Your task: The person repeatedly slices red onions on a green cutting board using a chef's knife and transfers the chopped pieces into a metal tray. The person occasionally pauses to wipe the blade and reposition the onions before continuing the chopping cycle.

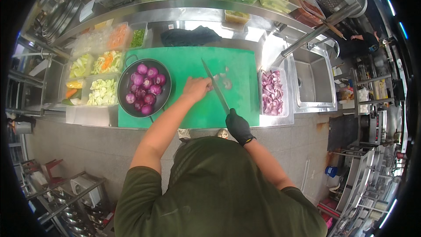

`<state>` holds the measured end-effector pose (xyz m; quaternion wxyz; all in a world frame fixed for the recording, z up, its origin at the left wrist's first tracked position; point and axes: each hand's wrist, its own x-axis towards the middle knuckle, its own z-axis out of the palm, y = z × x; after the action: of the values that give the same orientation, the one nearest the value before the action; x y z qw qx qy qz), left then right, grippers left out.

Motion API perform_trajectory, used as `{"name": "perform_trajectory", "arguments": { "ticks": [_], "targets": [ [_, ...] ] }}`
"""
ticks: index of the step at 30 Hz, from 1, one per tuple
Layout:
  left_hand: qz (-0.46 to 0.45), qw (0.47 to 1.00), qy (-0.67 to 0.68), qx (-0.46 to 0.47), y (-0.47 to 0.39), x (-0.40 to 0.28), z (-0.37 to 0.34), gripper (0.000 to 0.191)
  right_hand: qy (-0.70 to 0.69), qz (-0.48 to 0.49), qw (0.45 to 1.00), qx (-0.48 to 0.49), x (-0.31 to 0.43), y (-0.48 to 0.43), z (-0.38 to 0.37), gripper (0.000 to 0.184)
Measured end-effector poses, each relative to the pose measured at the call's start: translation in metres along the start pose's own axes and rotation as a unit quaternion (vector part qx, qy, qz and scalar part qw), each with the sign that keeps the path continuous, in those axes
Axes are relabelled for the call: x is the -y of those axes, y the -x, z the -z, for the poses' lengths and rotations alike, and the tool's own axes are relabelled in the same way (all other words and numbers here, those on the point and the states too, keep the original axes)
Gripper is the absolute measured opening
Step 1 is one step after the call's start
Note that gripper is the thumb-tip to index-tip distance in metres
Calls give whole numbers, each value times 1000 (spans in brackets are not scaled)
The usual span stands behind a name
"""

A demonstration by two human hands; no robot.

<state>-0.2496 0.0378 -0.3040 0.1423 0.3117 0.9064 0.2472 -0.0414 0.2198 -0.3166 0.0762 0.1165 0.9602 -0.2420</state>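
My right hand [239, 125], in a black glove, grips a long kitchen knife [216, 87] whose blade points away over the green cutting board [187, 59]. Bare, my left hand [198, 89] has its fingertips bent on a piece of red onion [210, 87], mostly hidden under them, right beside the blade. To the blade's right lie several cut onion pieces [227, 83]. A dark pan [122, 84] on the board's left side holds several whole peeled red onions [147, 82]. Off the board's right edge, a clear container [286, 105] is filled with cut red onion [272, 93].
Clear tubs of cut cabbage [102, 92], mixed vegetables [108, 62] and chopped greens [137, 38] stand at the left. A dark cloth [190, 36] lies behind the board. A steel shelf [197, 4] hangs above with vegetable tubs. At right is a sink [312, 75]; a person [358, 44] stands farther off.
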Motion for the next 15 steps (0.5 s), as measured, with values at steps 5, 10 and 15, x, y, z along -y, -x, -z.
{"name": "perform_trajectory", "arguments": {
  "ticks": [5, 10, 15],
  "targets": [
    [-10, 1000, 1, -6, 0, -1, 0, 5, -22, 27, 999, 28, -9, -1, -1, 23],
    [-52, 997, -51, 7, 0, -2, -3, 8, -2, -22, 1000, 17, -14, -5, 9, 22],
    [-70, 997, 4, -19, 0, 3, -8, 10, -16, -15, 1000, -10, -5, -1, 9, 22]
  ]
}}
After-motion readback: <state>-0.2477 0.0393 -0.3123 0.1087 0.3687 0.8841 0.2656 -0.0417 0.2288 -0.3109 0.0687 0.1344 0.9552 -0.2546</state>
